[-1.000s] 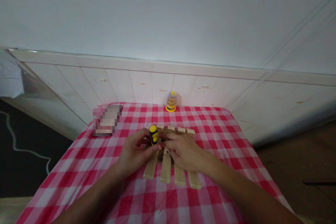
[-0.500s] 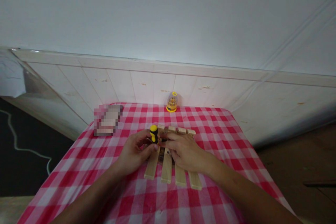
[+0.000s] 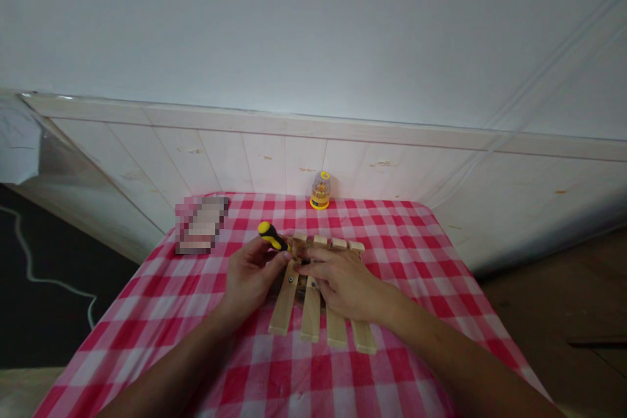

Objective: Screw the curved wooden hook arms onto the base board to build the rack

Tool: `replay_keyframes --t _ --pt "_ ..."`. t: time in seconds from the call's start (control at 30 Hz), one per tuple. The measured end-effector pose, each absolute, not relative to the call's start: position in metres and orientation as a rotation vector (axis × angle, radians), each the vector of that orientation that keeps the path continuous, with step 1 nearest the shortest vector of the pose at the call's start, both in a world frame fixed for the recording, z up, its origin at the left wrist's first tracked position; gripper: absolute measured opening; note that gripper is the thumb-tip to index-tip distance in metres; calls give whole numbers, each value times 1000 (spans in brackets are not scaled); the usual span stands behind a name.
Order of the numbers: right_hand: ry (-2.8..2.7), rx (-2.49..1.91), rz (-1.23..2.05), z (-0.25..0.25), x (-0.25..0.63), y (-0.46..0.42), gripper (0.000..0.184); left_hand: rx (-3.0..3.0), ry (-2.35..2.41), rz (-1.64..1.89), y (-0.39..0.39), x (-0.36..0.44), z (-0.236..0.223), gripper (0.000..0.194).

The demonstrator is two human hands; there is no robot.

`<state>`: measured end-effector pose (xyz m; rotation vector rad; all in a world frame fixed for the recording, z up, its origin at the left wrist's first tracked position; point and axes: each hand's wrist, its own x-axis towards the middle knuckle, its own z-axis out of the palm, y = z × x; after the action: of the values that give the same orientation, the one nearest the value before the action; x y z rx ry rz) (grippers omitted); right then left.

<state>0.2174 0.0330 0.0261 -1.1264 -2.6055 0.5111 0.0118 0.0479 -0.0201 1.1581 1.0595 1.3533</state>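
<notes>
In my left hand (image 3: 251, 277) is a yellow-and-black screwdriver (image 3: 271, 235), pinched near its lower end; its handle leans up and to the left. Below the hands lies a piece made of several pale wooden slats (image 3: 310, 320), spread like a fan on the cloth. My right hand (image 3: 345, 277) grips this piece from above on its right side, the fingers bent and pointing left toward the screwdriver's lower end. A small dark screw head (image 3: 290, 279) shows on the leftmost slat. The screwdriver's tip and the middle of the slats are largely hidden by the fingers.
A clear-domed bit case with a yellow base (image 3: 320, 192) stands at the back edge by the white panelled wall (image 3: 264, 160). A blurred-out flat object (image 3: 203, 225) lies at the back left. A red-and-white checked cloth (image 3: 313, 385) covers the table.
The screwdriver has gone from nearly upright to leaning left, its lower end shifted slightly up the slat. A screw head has come into sight on the left slat. My right hand stays put.
</notes>
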Motion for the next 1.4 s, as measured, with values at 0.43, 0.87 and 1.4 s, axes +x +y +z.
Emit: replay_keyframes --t 0.43,0.87,1.4 --pt "-2589 -1152 524 27 218 32 40 1342 1097 1342 50 14 -21 22" --pt "-2578 -1124 522 26 218 33 39 1438 1067 1266 51 12 -23 19" --pt "-2614 -1129 554 30 217 33 38 1368 1021 1244 46 4 -24 23"
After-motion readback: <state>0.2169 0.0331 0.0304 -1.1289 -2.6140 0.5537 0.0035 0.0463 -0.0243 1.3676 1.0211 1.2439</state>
